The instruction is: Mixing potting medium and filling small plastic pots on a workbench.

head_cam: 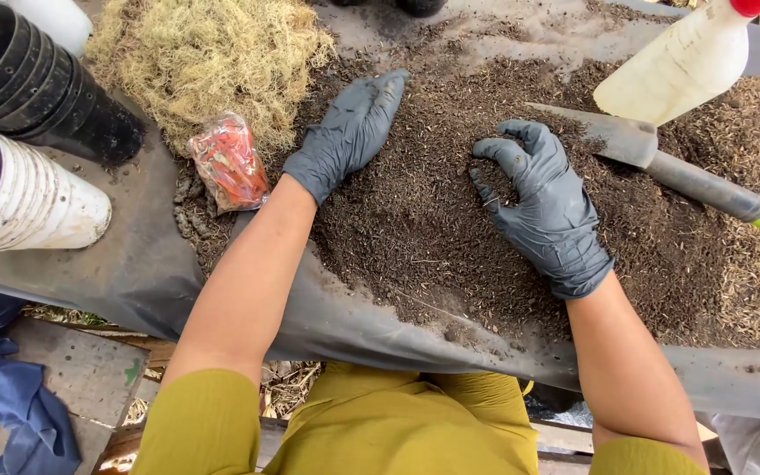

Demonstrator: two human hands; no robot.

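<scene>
Both my hands wear dark grey gloves and rest on a heap of dark brown soil (424, 220) spread on a grey plastic sheet (134, 264). My left hand (349, 132) lies flat on the soil, fingers together and stretched forward. My right hand (543, 198) is cupped, its fingers curled into the soil and scooping a small clump. A grey trowel (661, 163) with a green handle tip lies on the soil just right of my right hand.
A pile of dry yellow moss (204, 62) sits at the back left, with a small clear bag of orange contents (229, 163) before it. Stacked black pots (37, 88) and white pots (28, 198) lie at left. A white spray bottle (679, 66) lies at the back right.
</scene>
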